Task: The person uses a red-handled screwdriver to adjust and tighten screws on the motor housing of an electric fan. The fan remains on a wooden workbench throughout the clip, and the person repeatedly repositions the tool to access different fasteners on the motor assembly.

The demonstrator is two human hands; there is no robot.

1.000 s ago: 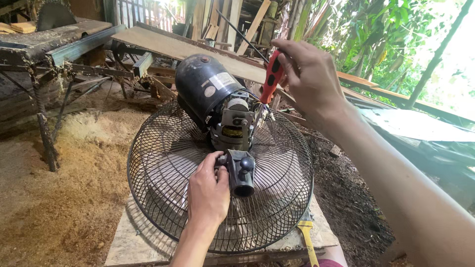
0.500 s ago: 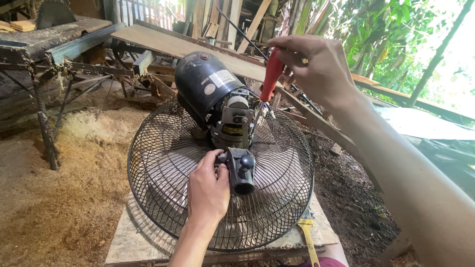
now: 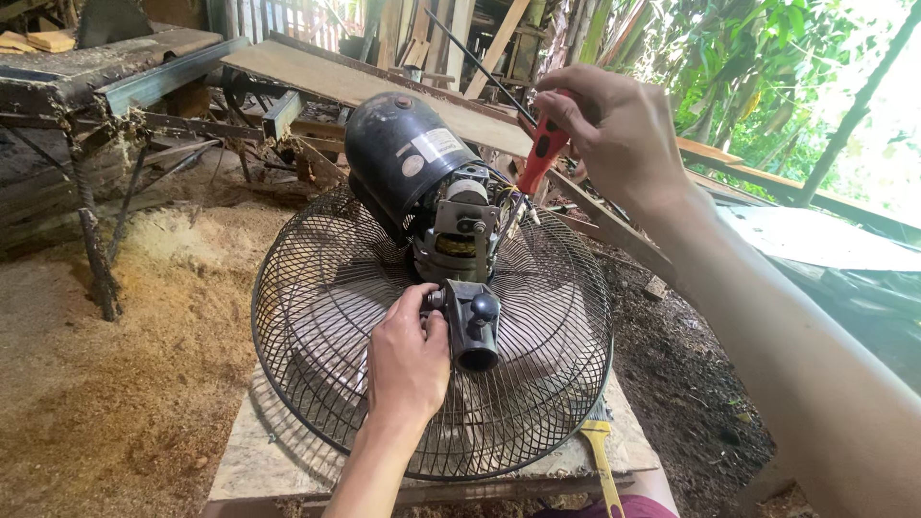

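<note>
Two bare hands work on a fan motor (image 3: pixel 422 173) standing at the middle of a round wire fan guard (image 3: pixel 317 317), which lies flat on a wooden board (image 3: pixel 259 451). We see our left hand (image 3: pixel 408 364) with fingers curled around the dark neck bracket (image 3: pixel 472 321) just below the motor. Our right hand (image 3: pixel 614 144) pinches a red-handled screwdriver (image 3: pixel 539 158), its shaft slanting down to the motor's side. Beside the guard's near rim lies a yellow-handled tool (image 3: pixel 602 460); sawdust (image 3: pixel 125 317) spreads left of the guard.
</note>
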